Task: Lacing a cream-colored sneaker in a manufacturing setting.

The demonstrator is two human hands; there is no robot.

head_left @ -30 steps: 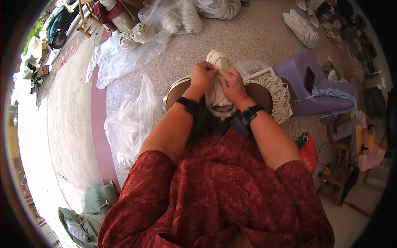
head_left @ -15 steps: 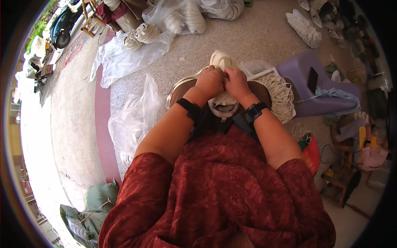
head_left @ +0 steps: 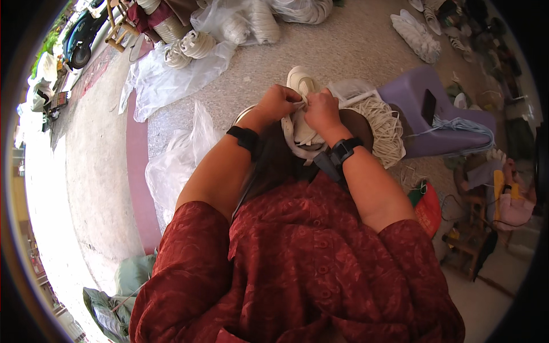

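On floor: 2 hands [head_left: 300, 108] grip 1 white shoe [head_left: 300, 128].

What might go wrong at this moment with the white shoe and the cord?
Both hands, left hand and right hand, pinch at the white shoe close together, so a slip might loosen the grip. The loose pile of pale cord beside the right wrist may snag or tangle.

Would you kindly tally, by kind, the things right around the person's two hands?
Hands: 2, left hand and right hand
White shoe: 1
Black wristbands: 2
Coil of white cord: 1
Purple stool: 1
Total: 7
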